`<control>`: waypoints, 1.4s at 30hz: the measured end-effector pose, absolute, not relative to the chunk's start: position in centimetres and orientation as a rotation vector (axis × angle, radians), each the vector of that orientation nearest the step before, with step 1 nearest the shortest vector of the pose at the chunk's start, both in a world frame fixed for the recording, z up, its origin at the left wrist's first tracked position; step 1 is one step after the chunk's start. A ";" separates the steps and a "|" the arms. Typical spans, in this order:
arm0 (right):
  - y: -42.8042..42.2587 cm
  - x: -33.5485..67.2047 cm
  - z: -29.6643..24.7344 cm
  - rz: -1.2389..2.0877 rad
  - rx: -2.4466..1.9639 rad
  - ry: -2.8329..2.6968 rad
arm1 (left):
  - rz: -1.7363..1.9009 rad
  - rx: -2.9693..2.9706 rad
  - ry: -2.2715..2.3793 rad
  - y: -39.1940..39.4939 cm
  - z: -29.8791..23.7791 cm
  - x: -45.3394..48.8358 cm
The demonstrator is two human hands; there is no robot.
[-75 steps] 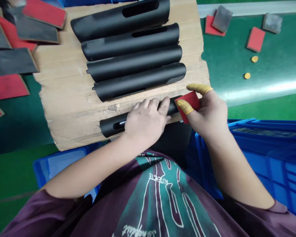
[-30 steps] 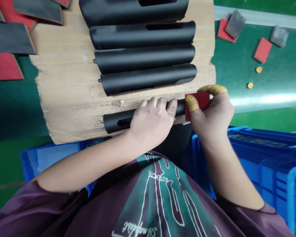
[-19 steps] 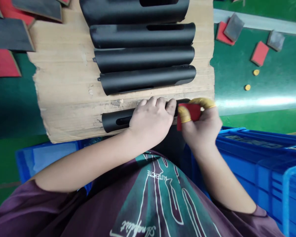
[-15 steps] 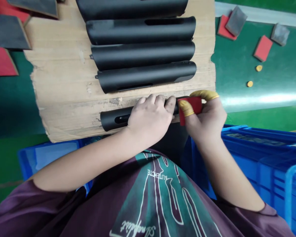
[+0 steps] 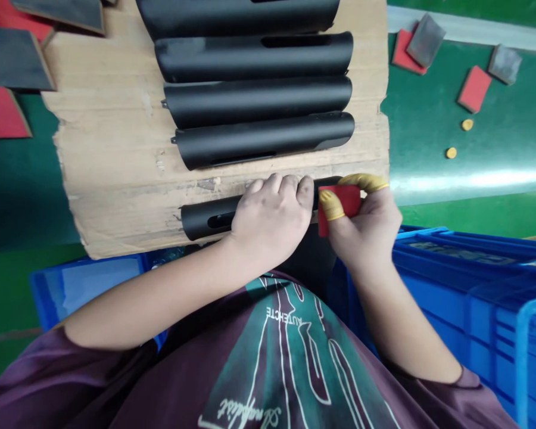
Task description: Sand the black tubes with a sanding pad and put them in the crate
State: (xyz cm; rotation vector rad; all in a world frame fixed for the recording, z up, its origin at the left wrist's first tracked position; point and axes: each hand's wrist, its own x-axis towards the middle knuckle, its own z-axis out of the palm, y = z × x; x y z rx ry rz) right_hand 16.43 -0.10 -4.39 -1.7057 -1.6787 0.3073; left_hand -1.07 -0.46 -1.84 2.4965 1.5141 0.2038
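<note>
A black tube-like shell [image 5: 205, 221] with an oval slot lies across the front of the cardboard. Over its middle my left hand [image 5: 274, 214] is wrapped, fingers on the far side, pressing it down. My right hand [image 5: 366, 223] wears yellow finger cots on thumb and forefinger. Between them it pinches a red sanding pad [image 5: 347, 199] against the shell's right end. That end is partly hidden behind the pad and fingers.
Several more black shells [image 5: 259, 98] lie in a row on the cardboard [image 5: 111, 161]. Red and grey pads [image 5: 474, 89] rest on the green table, with more at upper left [image 5: 9, 59]. Two yellow finger cots [image 5: 451, 153] lie at right. Blue crates [image 5: 473, 298] stand beside me.
My right hand has moved slightly left and down with the red sanding pad along the shell's right end. My left hand keeps its hold in the same place.
</note>
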 end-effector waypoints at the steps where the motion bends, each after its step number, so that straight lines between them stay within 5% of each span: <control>1: -0.2 16.4 -4.4 0.327 -1.707 -1.690 | 0.210 2.497 1.516 -0.5 -1.9 -1.1; 42: -0.7 16.1 -5.9 0.408 -1.680 -1.564 | 0.107 2.475 1.565 0.6 -1.5 -1.0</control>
